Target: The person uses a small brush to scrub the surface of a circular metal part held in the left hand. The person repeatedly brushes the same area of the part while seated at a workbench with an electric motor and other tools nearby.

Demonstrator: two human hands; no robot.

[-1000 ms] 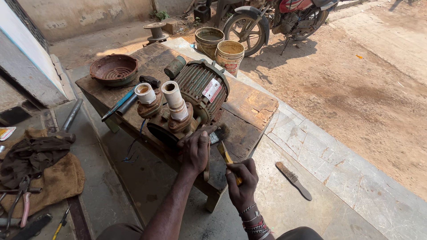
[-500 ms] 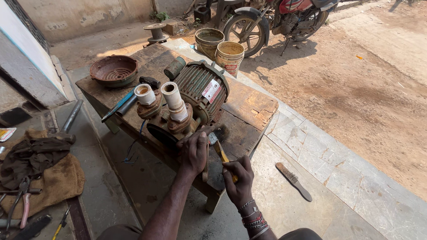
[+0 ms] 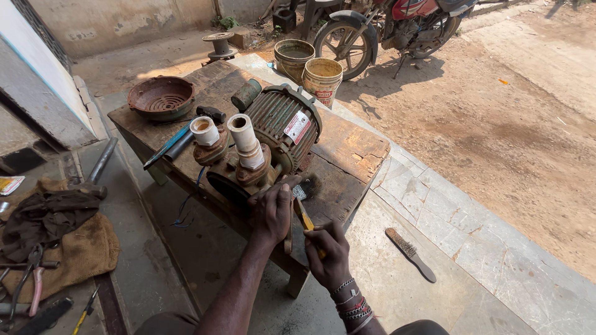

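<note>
on the wooden tabletop [image 3: 347, 149] sits a rusty water pump motor [image 3: 273, 139]. the left hand [image 3: 271, 211] presses flat, fingers spread, on its front casing; the right hand [image 3: 329, 251] is clamped around a yellow-handled screwdriver [image 3: 304, 217] just beside.

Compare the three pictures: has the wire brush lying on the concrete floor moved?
No. The wire brush lies at the same spot beside the wooden bench, same angle, untouched by either hand.
</note>
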